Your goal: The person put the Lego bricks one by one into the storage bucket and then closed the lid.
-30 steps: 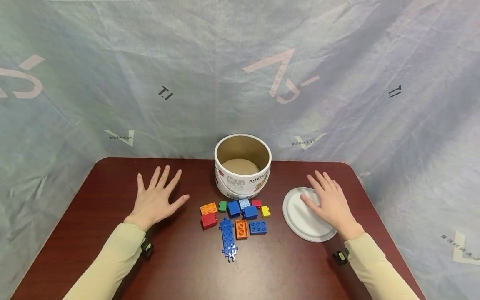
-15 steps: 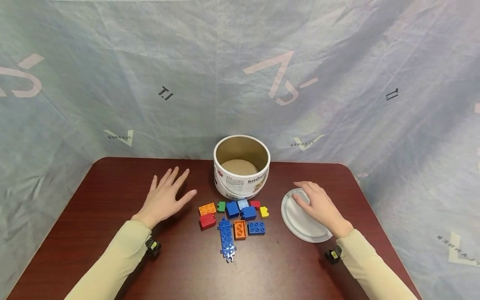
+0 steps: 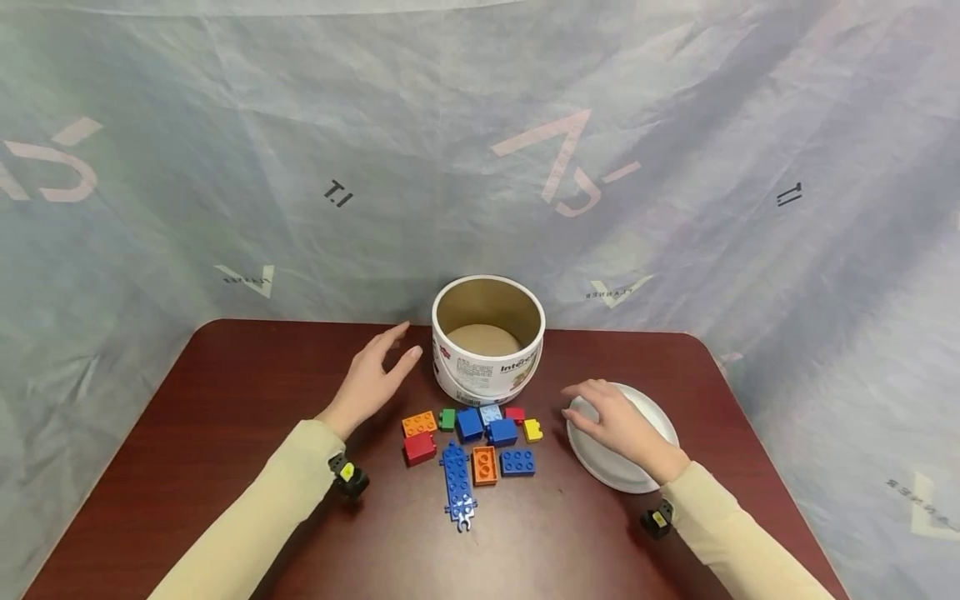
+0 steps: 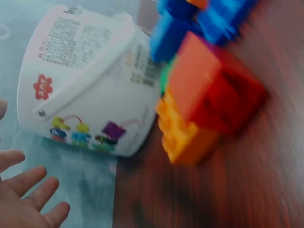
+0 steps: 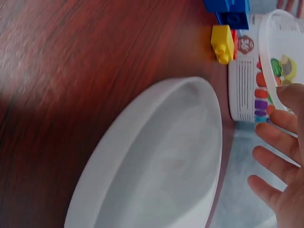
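The left hand (image 3: 367, 385), relaxed and grasping nothing, is just left of the upright white bucket (image 3: 480, 379) on the table's far side. The right hand (image 3: 621, 427), likewise free, is above the white lid (image 3: 609, 472) at right. Toy blocks (image 3: 470, 426) lie nearer than the bucket.

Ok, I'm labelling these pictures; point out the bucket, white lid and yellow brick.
Bucket (image 3: 480, 371), head view: printed front wall.
White lid (image 5: 164, 161), right wrist view: recessed face.
Yellow brick (image 5: 222, 38), right wrist view: smooth side.
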`<state>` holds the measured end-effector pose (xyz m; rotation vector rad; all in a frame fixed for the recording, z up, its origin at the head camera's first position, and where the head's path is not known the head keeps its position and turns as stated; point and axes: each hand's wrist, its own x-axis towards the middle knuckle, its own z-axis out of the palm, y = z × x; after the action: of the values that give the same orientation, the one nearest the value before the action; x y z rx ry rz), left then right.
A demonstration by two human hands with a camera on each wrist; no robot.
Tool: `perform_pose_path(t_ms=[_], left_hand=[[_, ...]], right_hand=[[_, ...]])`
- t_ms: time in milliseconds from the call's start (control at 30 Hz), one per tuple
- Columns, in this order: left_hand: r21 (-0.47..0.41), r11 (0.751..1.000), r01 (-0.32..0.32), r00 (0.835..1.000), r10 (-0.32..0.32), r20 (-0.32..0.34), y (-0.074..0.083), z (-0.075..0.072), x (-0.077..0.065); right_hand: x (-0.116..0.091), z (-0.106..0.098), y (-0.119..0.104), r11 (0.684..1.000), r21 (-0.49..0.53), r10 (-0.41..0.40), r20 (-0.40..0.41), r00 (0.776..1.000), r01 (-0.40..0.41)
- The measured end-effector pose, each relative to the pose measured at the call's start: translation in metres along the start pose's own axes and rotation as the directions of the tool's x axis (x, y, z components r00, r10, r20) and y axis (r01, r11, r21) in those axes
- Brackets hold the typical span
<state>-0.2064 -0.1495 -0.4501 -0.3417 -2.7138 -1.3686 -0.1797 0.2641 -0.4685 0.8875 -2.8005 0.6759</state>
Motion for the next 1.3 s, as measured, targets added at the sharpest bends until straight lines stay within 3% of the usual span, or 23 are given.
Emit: perform_pose_path(t_ms=[233,500,733,967,1300], left_hand=[[-0.242,0.970,-0.002,0.999,-0.007,-0.038,0.009,0.011,0.022],[-0.426,0.904,0.029,0.998,-0.047,-0.033,0.015,0.017,0.048],[-0.476,0.879,0.039,0.997,-0.067,-0.043,0.017,0.025,0.047],[-0.550,0.831,0.083,0.994,-0.111,-0.017,0.015,0.032,0.045],[-0.574,0.818,0.048,0.996,-0.084,-0.037,0.016,0.039,0.049]], right_hand=[[0.007,0.009,-0.008,0.997,-0.001,-0.078,0.092,0.993,0.079],[0.015,0.017,-0.011,0.993,0.002,-0.117,0.154,0.981,0.118],[0.016,0.028,-0.014,0.987,0.005,-0.156,0.183,0.971,0.158],[0.015,0.033,-0.015,0.986,-0.015,-0.159,0.204,0.966,0.165],[0.020,0.033,-0.012,0.979,-0.037,-0.191,0.203,0.960,0.203]])
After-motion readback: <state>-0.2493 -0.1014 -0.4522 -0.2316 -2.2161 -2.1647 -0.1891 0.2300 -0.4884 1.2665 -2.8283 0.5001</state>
